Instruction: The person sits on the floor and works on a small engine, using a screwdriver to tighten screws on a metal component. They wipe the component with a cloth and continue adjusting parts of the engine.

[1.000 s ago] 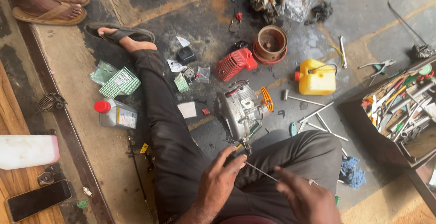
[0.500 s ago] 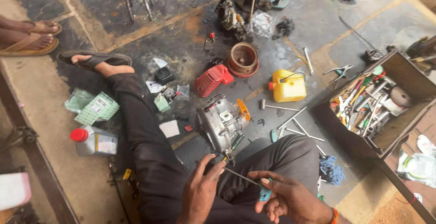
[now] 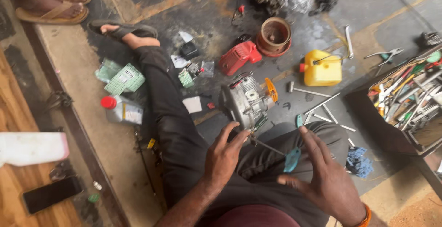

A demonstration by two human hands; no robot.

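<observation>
nearest me, my right hand point(image 3: 328, 181) has let go: half a second back it gripped the teal-handled screwdriver point(image 3: 292, 159), now the fingers are spread and the tool rests loose against my thigh, shaft pointing to the engine. my left hand point(image 3: 224, 155) has stayed at the shaft's tip, fingers pinched around something too small to tell. so i judge the driving is paused. the small engine point(image 3: 246, 100) sits on the floor between my legs. beyond it lie the yellow fuel tank point(image 3: 322, 68) and red cover point(image 3: 238, 57).
</observation>
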